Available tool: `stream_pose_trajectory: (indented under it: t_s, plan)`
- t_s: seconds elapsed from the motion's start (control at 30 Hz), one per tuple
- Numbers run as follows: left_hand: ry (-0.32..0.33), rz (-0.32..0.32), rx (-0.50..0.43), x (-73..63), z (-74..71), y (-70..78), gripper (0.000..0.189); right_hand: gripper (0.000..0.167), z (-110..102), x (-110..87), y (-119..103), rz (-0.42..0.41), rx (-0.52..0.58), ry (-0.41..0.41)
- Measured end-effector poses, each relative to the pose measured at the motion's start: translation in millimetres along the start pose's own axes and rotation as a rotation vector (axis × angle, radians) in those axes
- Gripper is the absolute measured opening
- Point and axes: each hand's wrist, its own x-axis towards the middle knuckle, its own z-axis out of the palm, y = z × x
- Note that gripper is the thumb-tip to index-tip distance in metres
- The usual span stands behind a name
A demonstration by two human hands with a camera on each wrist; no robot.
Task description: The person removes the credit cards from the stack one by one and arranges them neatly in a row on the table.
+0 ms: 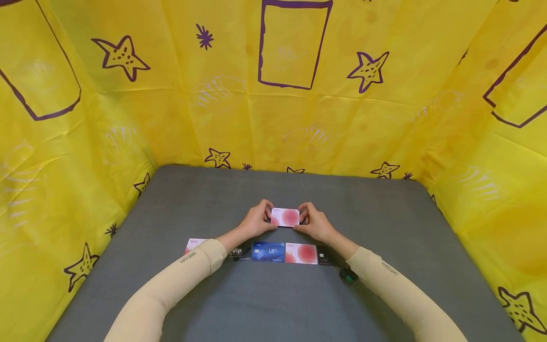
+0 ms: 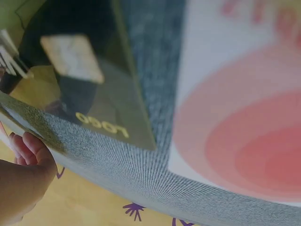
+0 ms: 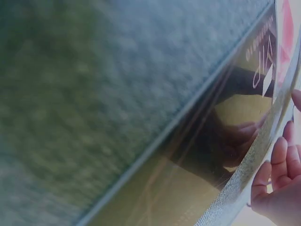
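Observation:
A white card with pink circles point(image 1: 284, 216) sits between both hands at the middle of the table. My left hand point(image 1: 258, 219) pinches its left end, thumb at the lower corner and fingers curled at the upper one. On the opposite end, my right hand point(image 1: 315, 224) holds it the same way. In the left wrist view the left hand point(image 2: 30, 172) shows at the lower left, its card mostly out of frame. At the right edge of the right wrist view are the curled fingers of the right hand point(image 3: 282, 181).
Nearer me lies a row of cards: a pink one point(image 1: 195, 243) partly under the left sleeve, a black VIP card point(image 1: 237, 253), a blue VIP card point(image 1: 268, 252), another pink card point(image 1: 301, 253) and a black one point(image 1: 325, 256). Yellow patterned cloth point(image 1: 282, 123) walls the grey table point(image 1: 273, 304).

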Motion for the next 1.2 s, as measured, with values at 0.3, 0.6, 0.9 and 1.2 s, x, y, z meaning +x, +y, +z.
stream_pose_trajectory:
  t_s: [0.3, 0.6, 0.9, 1.2]
  plan:
    - [-0.025, 0.023, -0.003, -10.2, 1.2, 6.0, 0.054, 0.056, -1.9, -13.4, 0.5, -0.003, -0.005, -0.021]
    - [-0.060, 0.065, -0.039, -21.6, 3.5, 11.6, 0.052, 0.055, -7.3, -29.1, 0.0, 0.006, 0.001, -0.053]
    - [-0.081, 0.088, -0.055, -30.8, 6.3, 16.2, 0.052, 0.054, -12.5, -43.8, 1.8, -0.005, 0.015, -0.054]
    - [-0.109, 0.104, -0.072, -37.6, 11.3, 26.6, 0.053, 0.053, -18.0, -58.2, 4.5, -0.004, 0.009, -0.067]
